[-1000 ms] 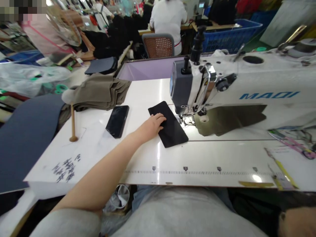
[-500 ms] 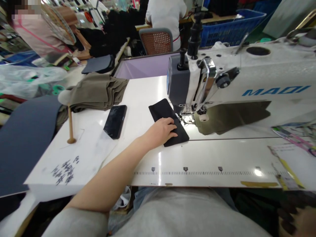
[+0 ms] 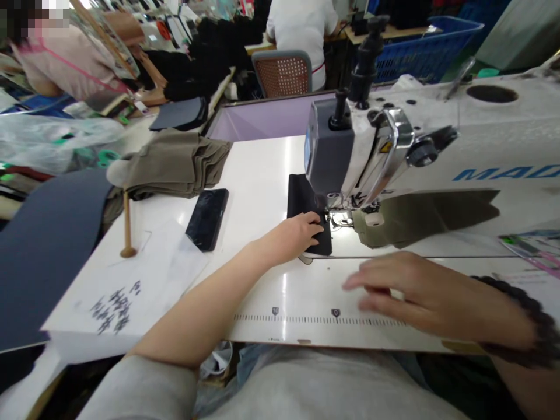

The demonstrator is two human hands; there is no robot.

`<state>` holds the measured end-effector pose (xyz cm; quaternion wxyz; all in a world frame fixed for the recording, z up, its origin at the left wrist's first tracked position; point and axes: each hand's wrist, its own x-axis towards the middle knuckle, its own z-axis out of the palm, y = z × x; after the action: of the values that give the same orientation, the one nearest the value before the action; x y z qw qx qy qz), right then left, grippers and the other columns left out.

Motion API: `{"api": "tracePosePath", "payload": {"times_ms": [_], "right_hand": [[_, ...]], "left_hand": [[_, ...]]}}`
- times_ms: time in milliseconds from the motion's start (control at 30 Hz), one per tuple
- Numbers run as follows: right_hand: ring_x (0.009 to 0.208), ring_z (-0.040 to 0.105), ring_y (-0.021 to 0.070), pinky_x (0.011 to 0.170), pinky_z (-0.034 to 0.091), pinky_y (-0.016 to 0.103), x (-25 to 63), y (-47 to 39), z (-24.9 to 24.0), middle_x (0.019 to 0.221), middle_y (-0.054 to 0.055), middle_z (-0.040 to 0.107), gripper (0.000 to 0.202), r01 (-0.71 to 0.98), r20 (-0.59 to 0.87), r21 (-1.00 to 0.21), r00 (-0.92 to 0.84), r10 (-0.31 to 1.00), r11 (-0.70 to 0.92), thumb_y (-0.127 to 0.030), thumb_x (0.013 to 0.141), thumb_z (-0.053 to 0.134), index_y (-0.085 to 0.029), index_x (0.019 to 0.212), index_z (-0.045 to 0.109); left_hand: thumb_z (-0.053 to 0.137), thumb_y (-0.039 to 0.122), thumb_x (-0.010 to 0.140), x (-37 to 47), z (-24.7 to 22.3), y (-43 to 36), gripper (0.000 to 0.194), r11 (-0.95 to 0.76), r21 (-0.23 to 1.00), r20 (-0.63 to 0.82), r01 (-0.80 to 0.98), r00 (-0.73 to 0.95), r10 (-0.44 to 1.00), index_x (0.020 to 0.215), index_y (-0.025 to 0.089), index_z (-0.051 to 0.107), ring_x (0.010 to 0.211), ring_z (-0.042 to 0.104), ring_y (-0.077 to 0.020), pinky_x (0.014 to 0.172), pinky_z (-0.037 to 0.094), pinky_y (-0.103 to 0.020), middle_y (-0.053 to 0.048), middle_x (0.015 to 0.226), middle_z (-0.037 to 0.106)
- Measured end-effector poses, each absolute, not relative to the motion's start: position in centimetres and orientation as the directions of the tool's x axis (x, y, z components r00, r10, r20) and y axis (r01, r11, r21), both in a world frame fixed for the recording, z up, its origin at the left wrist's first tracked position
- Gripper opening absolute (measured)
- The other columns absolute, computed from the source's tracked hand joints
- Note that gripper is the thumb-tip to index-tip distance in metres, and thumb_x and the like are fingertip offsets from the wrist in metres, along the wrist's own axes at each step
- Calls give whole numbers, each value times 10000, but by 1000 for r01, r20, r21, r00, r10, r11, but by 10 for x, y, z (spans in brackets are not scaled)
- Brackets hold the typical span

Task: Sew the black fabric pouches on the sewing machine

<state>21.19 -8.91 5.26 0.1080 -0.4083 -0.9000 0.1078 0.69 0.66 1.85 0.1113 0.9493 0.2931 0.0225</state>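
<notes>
My left hand (image 3: 301, 234) lies with its fingers spread over a black fabric piece (image 3: 301, 195), pressing it flat on the white machine table. The fabric's right edge is beside the presser foot (image 3: 341, 218) of the sewing machine (image 3: 335, 146), whose lamp lights the needle area. My right hand (image 3: 402, 289), blurred by motion, hovers over the front of the table with fingers apart and nothing in it. An olive fabric piece (image 3: 424, 217) lies under the machine arm, right of the presser foot.
A phone (image 3: 207, 219) lies left of my left hand. Behind it is a stack of olive fabric (image 3: 175, 163), with a wooden-handled tool (image 3: 126, 224) in front. Scissors (image 3: 538, 251) lie at the right. Two people sit beyond the table, near a blue basket (image 3: 420, 55).
The black fabric has turned more upright and sits closer in beside the presser foot under my left hand. My right hand has come up from the lower right over the table.
</notes>
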Motion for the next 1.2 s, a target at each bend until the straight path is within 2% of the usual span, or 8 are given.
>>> {"api": "tracePosePath", "payload": {"times_ms": [100,167,267,600,933,1200], "right_hand": [[632,558,157,553,361,257,199,-50,35,671,50,608,260,753,43,-92,-650,758,651,-281,858,399,-160,832,627],[656,557,158,553,345,258,196,-38,21,725,48,617,208,774,73,-39,-629,774,632,-264,837,448,-153,904,611],[665,546,152,585,347,263,199,-36,4,724,36,610,238,744,145,-61,-653,743,666,-277,838,456,-150,994,584],[655,542,154,610,367,272,204,-38,-6,705,36,600,270,726,190,-95,-658,729,681,-274,843,449,-133,1033,579],[685,557,165,623,397,280,203,-38,-10,774,61,633,278,747,208,-98,-631,748,657,-283,839,451,-133,1033,584],[735,567,162,674,408,282,204,-38,-12,799,69,638,293,746,174,-163,-622,764,645,-285,857,425,-130,1060,568]], "left_hand": [[556,209,805,8,17,8,184,-799,197,-2,568,815,579,963,122,597,958,541,-169,885,424,-273,-69,1063,539],[568,222,796,7,13,9,201,-802,198,27,563,815,579,970,126,596,952,538,-180,881,429,-286,-67,1046,543],[563,235,800,6,6,8,227,-805,213,87,554,810,580,992,117,587,978,515,-190,892,426,-294,-70,1049,538],[495,252,841,5,-6,8,241,-803,238,181,546,788,589,1009,96,570,1009,488,-193,909,422,-309,-85,1064,526],[490,252,844,6,-3,9,223,-802,205,177,561,785,594,990,108,575,1000,505,-197,903,432,-322,-86,1045,537],[506,237,834,7,-2,10,223,-807,209,182,552,789,587,992,96,577,1003,499,-201,903,431,-308,-88,1042,536]]}}
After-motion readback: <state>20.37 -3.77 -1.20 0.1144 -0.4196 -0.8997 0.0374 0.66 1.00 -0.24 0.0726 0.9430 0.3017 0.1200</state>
